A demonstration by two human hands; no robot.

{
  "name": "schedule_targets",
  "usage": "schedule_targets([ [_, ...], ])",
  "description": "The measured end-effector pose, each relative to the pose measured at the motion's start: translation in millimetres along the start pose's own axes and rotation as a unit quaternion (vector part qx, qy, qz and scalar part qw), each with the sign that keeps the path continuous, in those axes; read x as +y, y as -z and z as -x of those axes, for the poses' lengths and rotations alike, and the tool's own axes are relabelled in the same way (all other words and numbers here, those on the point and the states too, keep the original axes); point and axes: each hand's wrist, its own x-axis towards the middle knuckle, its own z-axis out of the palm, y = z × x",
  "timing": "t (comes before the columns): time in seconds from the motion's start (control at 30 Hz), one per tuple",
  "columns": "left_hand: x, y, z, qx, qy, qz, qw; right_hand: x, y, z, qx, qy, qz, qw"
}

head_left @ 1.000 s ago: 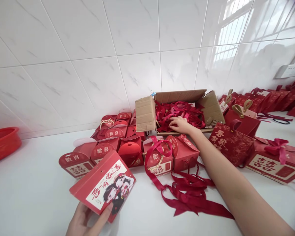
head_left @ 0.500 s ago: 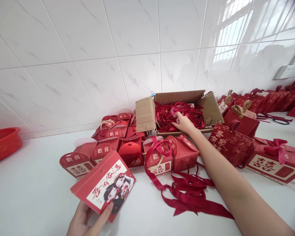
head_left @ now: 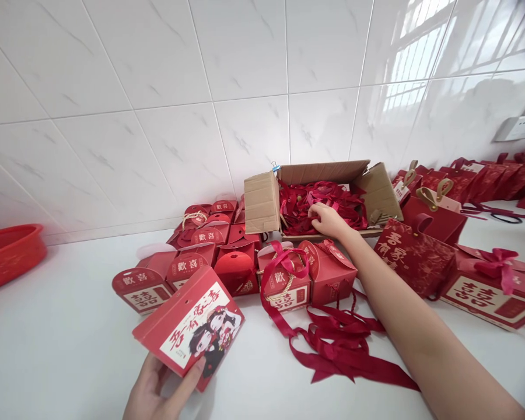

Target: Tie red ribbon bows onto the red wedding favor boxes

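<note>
I'm pinching the couple-printed gift box (head_left: 195, 326) at my eleven o'clock low down with my left hand (head_left: 160, 389), a safe hold for probably light, dentable card, and holding my right hand (head_left: 329, 220) half-curled, grip unclear, over soft, slippery-looking satin ribbons (head_left: 339, 203) at one o'clock.

Gift box (head_left: 196, 329) is hiding part of my left hand (head_left: 157, 401), left edge is cropping basin (head_left: 11, 265), right hand (head_left: 328, 221) grip isn't resolving.

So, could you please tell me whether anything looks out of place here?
Yes: a tangle of red ribbon sprawls loosely across the white table, outside the cardboard box where many similar ribbons lie.
</note>
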Motion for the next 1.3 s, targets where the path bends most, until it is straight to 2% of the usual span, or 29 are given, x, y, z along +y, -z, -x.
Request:
schedule_targets([
  [0.17,0.9,-0.5,1.1,-0.007,-0.003,0.002,1.000,-1.8,3.7,3.1,-0.026,-0.011,0.004,1.000],
  [0.33,0.7,-1.0,1.3,-0.008,-0.003,0.007,1.000,-1.0,-1.9,3.0,-0.060,-0.024,-0.001,0.998],
  [0.47,0.1,-1.1,1.1,0.003,-0.006,0.004,1.000,3.9,-3.4,-0.2,-0.048,-0.044,0.004,0.998],
  [0.67,0.3,-1.4,1.8,-0.007,-0.004,0.009,1.000,8.5,0.4,-1.6,0.046,-0.055,-0.023,0.997],
  [0.9,0.2,-1.6,3.1,-0.010,-0.013,0.009,1.000,-0.9,12.1,6.2,0.264,-0.107,-0.021,0.958],
  [0.97,-1.7,-1.2,2.2,-0.010,-0.014,0.008,1.000,-4.0,25.1,7.9,0.293,-0.061,-0.047,0.953],
  [1.03,-4.8,-1.8,0.6,-0.006,-0.021,0.012,1.000,-12.5,45.2,12.0,0.303,0.019,-0.100,0.948],
  [1.13,-9.9,-6.5,-2.2,-0.002,-0.038,0.031,0.999,-43.7,84.4,29.4,0.314,0.128,-0.188,0.922],
  [1.2,-11.0,-10.8,-3.1,-0.024,-0.034,0.063,0.997,-74.2,109.6,48.9,0.288,0.185,-0.258,0.903],
  [1.27,-8.2,-12.2,-2.0,-0.046,-0.032,0.099,0.993,-104.6,128.2,70.2,0.214,0.250,-0.336,0.883],
  [1.3,-4.7,-10.8,-0.2,-0.039,-0.045,0.110,0.992,-117.9,134.3,79.7,0.181,0.269,-0.348,0.879],
])
